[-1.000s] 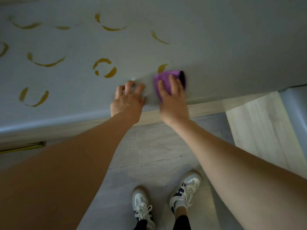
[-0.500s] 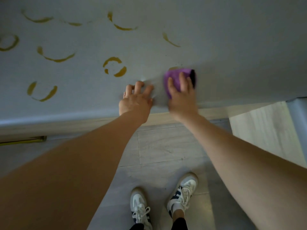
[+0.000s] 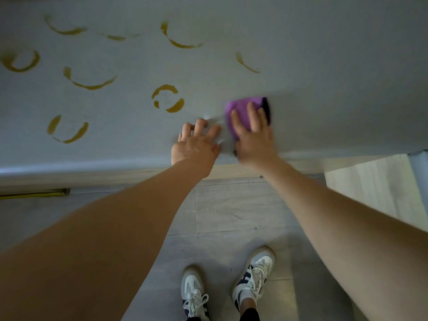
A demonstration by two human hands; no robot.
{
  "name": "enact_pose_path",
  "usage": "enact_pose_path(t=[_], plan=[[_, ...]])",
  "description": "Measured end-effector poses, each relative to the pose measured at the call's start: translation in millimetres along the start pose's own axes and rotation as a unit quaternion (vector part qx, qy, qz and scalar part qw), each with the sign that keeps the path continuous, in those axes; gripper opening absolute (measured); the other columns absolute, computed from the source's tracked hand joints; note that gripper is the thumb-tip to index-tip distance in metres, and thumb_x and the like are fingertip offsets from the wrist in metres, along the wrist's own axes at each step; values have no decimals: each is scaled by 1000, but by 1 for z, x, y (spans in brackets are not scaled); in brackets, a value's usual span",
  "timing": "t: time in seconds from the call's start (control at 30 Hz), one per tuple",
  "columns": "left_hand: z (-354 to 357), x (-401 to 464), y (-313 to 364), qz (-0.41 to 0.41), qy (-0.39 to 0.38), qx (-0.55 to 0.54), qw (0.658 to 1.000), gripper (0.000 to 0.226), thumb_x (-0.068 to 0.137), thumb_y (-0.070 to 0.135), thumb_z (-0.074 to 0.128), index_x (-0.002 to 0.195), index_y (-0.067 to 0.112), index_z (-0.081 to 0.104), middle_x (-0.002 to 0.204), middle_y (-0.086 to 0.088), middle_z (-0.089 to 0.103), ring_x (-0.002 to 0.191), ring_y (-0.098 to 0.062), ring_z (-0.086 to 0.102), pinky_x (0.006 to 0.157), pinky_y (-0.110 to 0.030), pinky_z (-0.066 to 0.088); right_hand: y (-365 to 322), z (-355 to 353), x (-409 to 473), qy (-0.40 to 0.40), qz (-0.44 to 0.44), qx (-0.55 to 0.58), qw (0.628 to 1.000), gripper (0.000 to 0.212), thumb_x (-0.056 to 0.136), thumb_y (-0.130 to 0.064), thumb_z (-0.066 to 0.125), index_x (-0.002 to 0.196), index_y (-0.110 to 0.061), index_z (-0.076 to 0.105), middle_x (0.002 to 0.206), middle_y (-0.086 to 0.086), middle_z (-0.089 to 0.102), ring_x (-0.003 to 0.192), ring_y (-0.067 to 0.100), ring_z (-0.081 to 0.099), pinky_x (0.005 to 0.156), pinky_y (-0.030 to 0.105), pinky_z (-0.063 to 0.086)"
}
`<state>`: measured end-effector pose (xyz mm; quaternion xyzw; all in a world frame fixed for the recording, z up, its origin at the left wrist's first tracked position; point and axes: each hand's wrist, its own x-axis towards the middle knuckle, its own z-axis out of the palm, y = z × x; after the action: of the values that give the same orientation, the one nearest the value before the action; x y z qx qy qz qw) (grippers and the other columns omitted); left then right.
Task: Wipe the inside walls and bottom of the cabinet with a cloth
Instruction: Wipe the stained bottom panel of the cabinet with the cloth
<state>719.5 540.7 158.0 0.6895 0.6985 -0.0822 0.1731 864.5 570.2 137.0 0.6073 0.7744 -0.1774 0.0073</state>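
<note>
A pale grey cabinet surface (image 3: 301,54) is filling the upper part of the view, ending in a rounded front edge. Yellow-brown ring stains (image 3: 168,98) and curved streaks are lying scattered across its left and middle areas. A folded purple cloth (image 3: 240,112) is lying flat on the surface near the front edge, with the right hand (image 3: 253,137) pressing down on it, fingers straight. The left hand (image 3: 195,144) is resting on the bare surface just beside the cloth, fingers spread. Below the edge, a grey tiled floor (image 3: 231,205) is carrying two white sneakers (image 3: 253,276), standing side by side.
</note>
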Motion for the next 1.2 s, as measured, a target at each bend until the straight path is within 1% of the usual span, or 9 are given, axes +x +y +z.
enact_pose_path(t=[0.1,0.23,0.4,0.63,0.73,0.9,1.03,1.13,1.2], plan=[[-8,3,1,3,-11,9,1000,46,99,43,35,142,36,22,142,4,20,129,-23,23,83,-38,44,6,-6,-2,-70,-48,2,996,71,96,-26,41,150,-34,-5,155,3,-26,143,26,-20,117,42,1],[-23,16,0,45,30,45,998,39,96,36,44,134,29,37,132,1,34,122,-21,37,72,-36,41,47,-20,40,-42,-25,-32,998,68,92,-44,26,151,-22,0,156,17,-16,144,37,-12,118,44,2],[-39,51,1,34,111,-16,993,35,93,23,46,128,24,47,133,-1,39,122,-22,38,83,-37,42,34,-18,53,17,65,-23,997,61,99,-34,33,151,-28,1,157,13,-14,144,34,-10,116,46,2],[-49,98,-1,0,48,-70,996,57,91,22,53,143,28,31,151,4,19,137,-25,23,99,-46,40,39,-19,39,-38,-105,-32,993,57,100,-41,25,150,-32,0,157,7,-17,145,25,-14,118,38,-1],[-45,107,-4,28,20,-53,998,61,91,29,52,146,30,26,152,2,19,137,-28,22,106,-43,33,61,-24,87,8,-95,-56,994,65,92,-50,14,151,-25,7,157,16,-8,145,33,-7,118,44,5],[-45,111,-3,32,27,-37,998,60,90,32,52,145,29,28,149,1,23,132,-31,25,105,-42,35,76,-48,147,1,3,-31,1000,62,99,-39,34,152,-22,6,156,21,-10,144,39,-6,116,46,1],[-47,111,-6,37,21,-44,998,63,88,32,55,145,31,28,149,2,24,132,-29,26,104,-40,36,38,-25,91,43,-79,-23,996,64,91,-45,24,149,-18,23,155,25,7,142,45,8,113,54,11],[-50,112,-4,30,10,-50,998,66,87,31,56,146,33,26,149,4,24,133,-28,26,105,-38,35,38,-30,80,-70,-106,-39,991,61,99,-42,29,151,-29,1,157,11,-17,145,29,-14,117,44,1],[-52,112,-3,30,9,-50,998,66,86,30,57,145,33,27,149,3,25,132,-27,26,107,-37,33,47,-38,99,-69,-119,-66,988,62,100,-41,30,150,-29,-4,156,9,-21,144,28,-17,116,40,-2]])
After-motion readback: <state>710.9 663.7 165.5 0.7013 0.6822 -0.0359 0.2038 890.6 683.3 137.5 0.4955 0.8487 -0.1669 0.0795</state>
